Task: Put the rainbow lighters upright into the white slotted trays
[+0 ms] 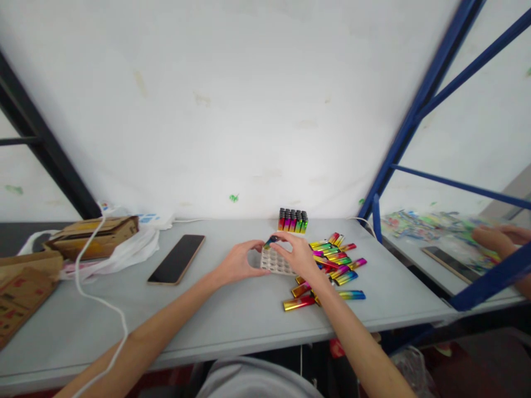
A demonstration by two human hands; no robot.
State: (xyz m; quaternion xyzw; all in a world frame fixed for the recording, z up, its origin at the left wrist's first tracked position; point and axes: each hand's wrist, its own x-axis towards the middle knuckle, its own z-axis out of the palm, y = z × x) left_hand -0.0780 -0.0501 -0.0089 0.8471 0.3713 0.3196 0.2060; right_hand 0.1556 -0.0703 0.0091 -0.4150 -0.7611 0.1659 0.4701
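Observation:
A white tray (277, 261) with rows of round holes sits on the grey table. My left hand (239, 261) is curved around its left end, thumb at the front corner and fingers at the far side. Between the fingertips of my right hand (297, 255) is a shiny lighter (271, 241), held tilted over the tray's far left corner. Right of the tray lies a loose pile of metallic, rainbow-coloured lighters (338, 258), partly hidden by my right forearm. Behind the tray, a block of upright lighters (292, 220) with black tops stands near the wall.
A phone (177, 260) lies left of my hands. Farther left are cardboard boxes (97, 235), a white plastic bag (133, 251) and a white cable (99, 294). A blue metal frame (409, 121) rises at the right, with another person's hand (498, 237) beyond it.

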